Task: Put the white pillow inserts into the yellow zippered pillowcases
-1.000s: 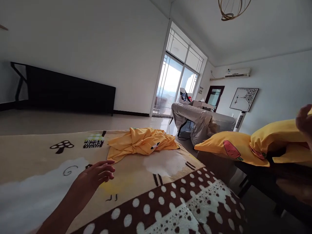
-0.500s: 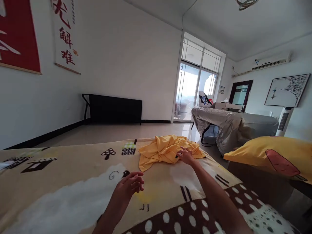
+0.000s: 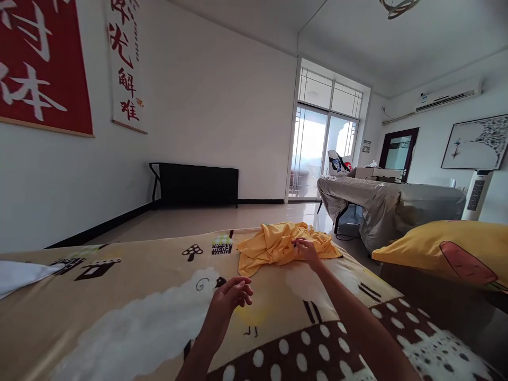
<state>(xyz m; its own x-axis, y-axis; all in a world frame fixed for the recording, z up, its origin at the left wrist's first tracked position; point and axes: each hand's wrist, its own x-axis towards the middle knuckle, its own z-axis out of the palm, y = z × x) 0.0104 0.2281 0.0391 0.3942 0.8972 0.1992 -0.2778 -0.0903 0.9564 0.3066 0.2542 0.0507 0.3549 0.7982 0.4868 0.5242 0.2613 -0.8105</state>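
A crumpled yellow cloth [image 3: 273, 246], perhaps a garment, lies in a heap at the far edge of the bed. My right hand [image 3: 306, 250] reaches onto its right part, with fingers drawn together at the folds as if pinching them; the exact grip is too small to make out fully. Lower and to the left, my left hand [image 3: 233, 294] hovers over the printed blanket [image 3: 159, 296], holding nothing. Its fingers are loosely bent and somewhat apart, short of the cloth.
A white cloth [image 3: 24, 276] lies at the bed's left edge. To the right is a yellow pillow [image 3: 420, 243] with a carrot-like patch. Beyond the bed stand a plastic-covered table [image 3: 361, 193], a tower fan [image 3: 476, 194] and a black folded table [image 3: 198, 186] against the wall.
My view has turned slightly left, showing more of the white cloth and wall scrolls. My right hand's fingers have drawn closer together on the yellow cloth. The left hand keeps about the same pose.
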